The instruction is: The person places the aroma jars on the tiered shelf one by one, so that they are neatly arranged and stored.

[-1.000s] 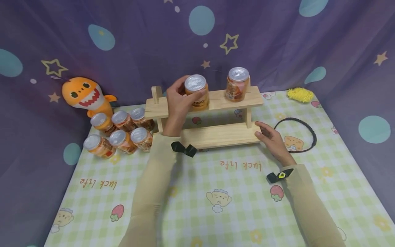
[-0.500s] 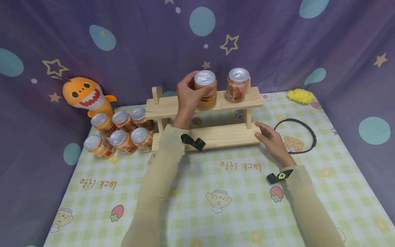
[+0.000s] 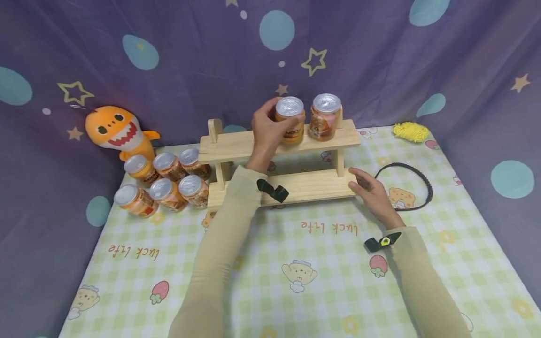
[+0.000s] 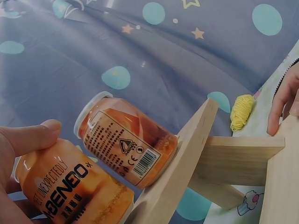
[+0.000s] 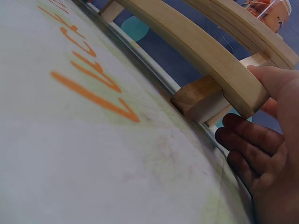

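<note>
A two-tier wooden shelf (image 3: 313,187) stands on the table. My left hand (image 3: 268,134) grips an orange can (image 3: 291,136) with a silver lid at the upper board. The can is upright, thumb on its near side; in the left wrist view, black lettering shows on the gripped can (image 4: 77,186). Close to its right stands a second can (image 3: 324,123) on the same board, its label and barcode turned to the left wrist camera. My right hand (image 3: 374,192) holds the right end of the lower board, the thumb (image 5: 271,79) against its edge and other fingers curled below.
Several similar cans (image 3: 169,193) stand in two rows left of the shelf, before an orange shark plush (image 3: 114,129). A black hoop (image 3: 428,188) lies right of my right hand. Yellow yarn (image 3: 411,131) lies at the back right. A purple curtain (image 3: 372,61) hangs behind.
My left hand has moved the gripped can to the right along the upper board, up close to the second can. My right hand has stayed at the shelf's end.
</note>
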Available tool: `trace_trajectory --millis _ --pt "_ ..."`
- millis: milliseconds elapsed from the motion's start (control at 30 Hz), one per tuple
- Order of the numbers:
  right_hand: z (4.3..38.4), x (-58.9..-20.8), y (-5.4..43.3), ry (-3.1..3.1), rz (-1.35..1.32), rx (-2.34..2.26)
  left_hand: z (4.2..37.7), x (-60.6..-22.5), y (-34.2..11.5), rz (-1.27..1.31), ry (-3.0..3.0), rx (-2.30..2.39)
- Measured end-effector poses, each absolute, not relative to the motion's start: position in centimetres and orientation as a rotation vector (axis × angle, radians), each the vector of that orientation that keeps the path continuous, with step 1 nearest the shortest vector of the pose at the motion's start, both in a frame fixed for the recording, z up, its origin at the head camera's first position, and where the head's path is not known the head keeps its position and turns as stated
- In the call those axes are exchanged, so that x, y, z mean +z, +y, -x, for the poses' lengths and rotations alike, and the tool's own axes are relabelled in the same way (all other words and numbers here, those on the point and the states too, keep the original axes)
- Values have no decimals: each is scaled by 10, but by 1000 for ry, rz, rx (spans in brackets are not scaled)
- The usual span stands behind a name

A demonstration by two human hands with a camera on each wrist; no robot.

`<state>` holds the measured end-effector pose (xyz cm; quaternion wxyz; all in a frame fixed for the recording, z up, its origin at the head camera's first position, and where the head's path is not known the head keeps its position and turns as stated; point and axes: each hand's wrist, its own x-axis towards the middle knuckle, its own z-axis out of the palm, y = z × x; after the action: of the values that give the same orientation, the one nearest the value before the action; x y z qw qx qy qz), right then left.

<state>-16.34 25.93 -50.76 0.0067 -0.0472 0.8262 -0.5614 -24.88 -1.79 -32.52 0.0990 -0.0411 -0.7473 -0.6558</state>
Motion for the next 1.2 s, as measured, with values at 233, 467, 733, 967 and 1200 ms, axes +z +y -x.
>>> trace_trajectory --millis 233,467,733,967,1200 --pt "164 -510 259 2576 169 -1781 251 -329 -17 99 -2224 -1925" --pt "164 -510 259 2580 155 -1757 253 -332 -15 108 -2227 -1912" --pt "165 -511 259 2584 153 -1754 254 -333 -14 108 -2303 -1834" --pt "165 -510 260 2602 141 -1738 253 -328 -14 145 -2438 -1714" --pt "165 -510 259 2598 138 -1737 247 -314 -18 180 -2447 -1615"
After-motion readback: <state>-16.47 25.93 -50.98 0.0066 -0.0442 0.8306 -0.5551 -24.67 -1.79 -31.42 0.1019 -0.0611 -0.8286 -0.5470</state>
